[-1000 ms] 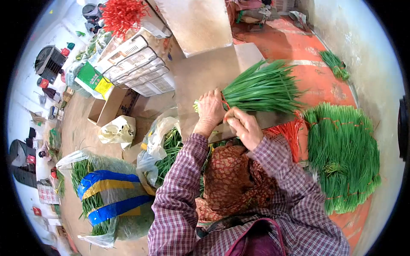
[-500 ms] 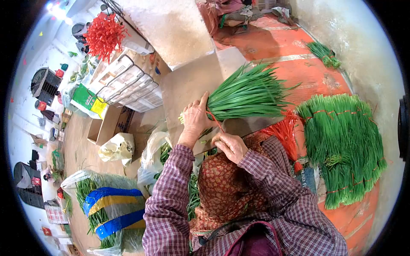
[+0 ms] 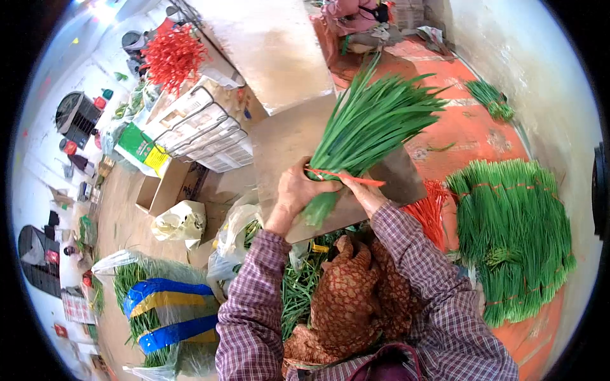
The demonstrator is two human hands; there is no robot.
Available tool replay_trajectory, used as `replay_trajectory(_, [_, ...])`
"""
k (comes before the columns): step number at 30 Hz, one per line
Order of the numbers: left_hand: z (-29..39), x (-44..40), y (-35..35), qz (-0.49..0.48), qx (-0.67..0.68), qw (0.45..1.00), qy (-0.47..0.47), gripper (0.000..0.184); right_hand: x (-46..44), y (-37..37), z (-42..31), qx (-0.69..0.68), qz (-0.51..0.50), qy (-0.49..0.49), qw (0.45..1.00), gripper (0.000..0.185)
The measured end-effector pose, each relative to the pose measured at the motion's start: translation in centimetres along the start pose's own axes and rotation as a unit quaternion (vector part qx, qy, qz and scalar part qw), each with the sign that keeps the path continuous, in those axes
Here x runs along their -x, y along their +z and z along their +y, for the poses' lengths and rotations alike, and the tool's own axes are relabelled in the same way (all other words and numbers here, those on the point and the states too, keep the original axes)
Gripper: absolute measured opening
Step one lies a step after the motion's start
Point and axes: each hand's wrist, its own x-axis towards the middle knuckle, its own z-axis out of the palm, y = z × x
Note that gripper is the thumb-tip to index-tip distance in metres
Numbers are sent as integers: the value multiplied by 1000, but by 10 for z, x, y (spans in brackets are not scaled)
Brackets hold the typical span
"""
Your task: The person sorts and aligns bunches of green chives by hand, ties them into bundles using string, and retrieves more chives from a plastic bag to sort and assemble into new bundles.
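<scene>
A bunch of green chives (image 3: 375, 124) is held tilted over a brown board (image 3: 279, 136), leaves fanned toward the upper right and pale stem ends pointing down. My left hand (image 3: 297, 190) is closed round the left side of its lower part, thumb across the front. My right hand (image 3: 359, 189) closes on its right side, with most of the fingers hidden behind the stems. A red tie (image 3: 349, 176) crosses the bunch between my hands, and its loose end sticks out to the right above my right hand.
Tied chives (image 3: 515, 235) lie piled at right, beside red ties (image 3: 427, 213). A small bunch (image 3: 490, 100) lies by the wall. At left are a white crate (image 3: 197, 127), a cardboard box (image 3: 165, 184) and a bagged bundle (image 3: 168, 311). A person (image 3: 352, 19) sits at the far end.
The bunch has been raised from lying on the board to a steeper tilt. My right hand has moved up from the tie's end onto the bunch. The view has shifted slightly.
</scene>
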Motion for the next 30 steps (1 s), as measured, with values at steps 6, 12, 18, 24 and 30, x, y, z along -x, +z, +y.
replay_trajectory(6, [25,59,-34,-35,248,965,80,108,12,23,-56,-117,7,-163,980,65])
replay_trajectory(12, [-49,104,-36,-56,630,774,4,87,41,37,-95,-57,-160,-59,984,53])
replay_trajectory(18, [-10,162,-36,87,805,585,-53,78,81,71,-106,256,-204,-148,933,52])
replay_trajectory(24, [-45,188,-17,134,833,537,11,58,129,42,-89,185,-62,-195,961,26])
replay_trajectory(30, [-47,195,-13,133,812,568,27,57,169,67,-123,-9,46,-375,926,16])
